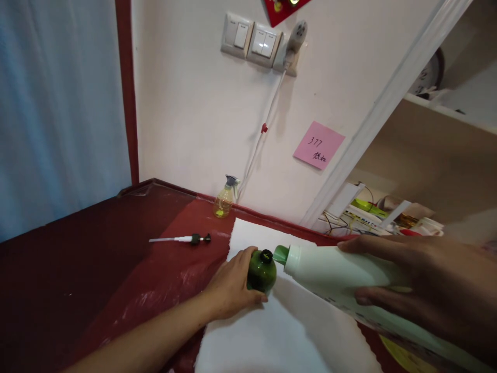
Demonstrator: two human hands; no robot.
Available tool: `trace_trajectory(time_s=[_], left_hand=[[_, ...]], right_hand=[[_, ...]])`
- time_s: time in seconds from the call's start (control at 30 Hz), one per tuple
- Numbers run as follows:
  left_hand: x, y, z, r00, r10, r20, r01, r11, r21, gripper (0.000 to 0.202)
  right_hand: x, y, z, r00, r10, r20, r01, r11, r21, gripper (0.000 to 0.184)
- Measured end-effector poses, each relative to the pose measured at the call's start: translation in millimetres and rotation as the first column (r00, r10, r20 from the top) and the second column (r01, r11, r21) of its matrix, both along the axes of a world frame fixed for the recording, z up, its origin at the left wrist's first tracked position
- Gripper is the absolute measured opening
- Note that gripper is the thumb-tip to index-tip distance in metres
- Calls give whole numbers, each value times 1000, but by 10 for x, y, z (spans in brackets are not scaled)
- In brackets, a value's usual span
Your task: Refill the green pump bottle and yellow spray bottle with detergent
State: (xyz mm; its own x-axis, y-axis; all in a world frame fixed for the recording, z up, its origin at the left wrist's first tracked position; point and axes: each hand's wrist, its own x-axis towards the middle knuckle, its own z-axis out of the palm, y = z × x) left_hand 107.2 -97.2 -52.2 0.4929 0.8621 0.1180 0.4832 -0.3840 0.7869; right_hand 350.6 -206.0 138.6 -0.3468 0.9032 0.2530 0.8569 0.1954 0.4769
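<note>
My left hand (232, 285) is wrapped round a small dark green bottle (262, 270) that stands on a white cloth (272, 331), its round neck open at the top. My right hand (423, 285) grips a large white bottle (341, 274) with a green spout, tilted almost level, and the spout sits just beside the small bottle's neck. A pump head with a long white tube (182, 239) lies on the dark red tabletop (97, 259) to the left.
A small yellow spray bottle (225, 199) stands against the wall at the back of the table. Above it are wall switches (250, 40), a plug with a white cable and a pink note (319, 145). Shelves at the right hold cluttered items (373, 212).
</note>
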Motion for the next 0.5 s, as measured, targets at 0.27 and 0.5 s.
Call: trace_trajectory(time_s=[0.27, 0.5], left_hand=[[-12, -11, -19, 1000, -1, 1, 1, 1000, -1, 99], [-25, 7, -29, 1000, -3, 10, 3, 1000, 4, 96]], right_hand=[[-6, -26, 33, 1000, 7, -23, -8, 999, -31, 40], [-16, -42, 42, 999, -14, -30, 13, 999, -37, 40]])
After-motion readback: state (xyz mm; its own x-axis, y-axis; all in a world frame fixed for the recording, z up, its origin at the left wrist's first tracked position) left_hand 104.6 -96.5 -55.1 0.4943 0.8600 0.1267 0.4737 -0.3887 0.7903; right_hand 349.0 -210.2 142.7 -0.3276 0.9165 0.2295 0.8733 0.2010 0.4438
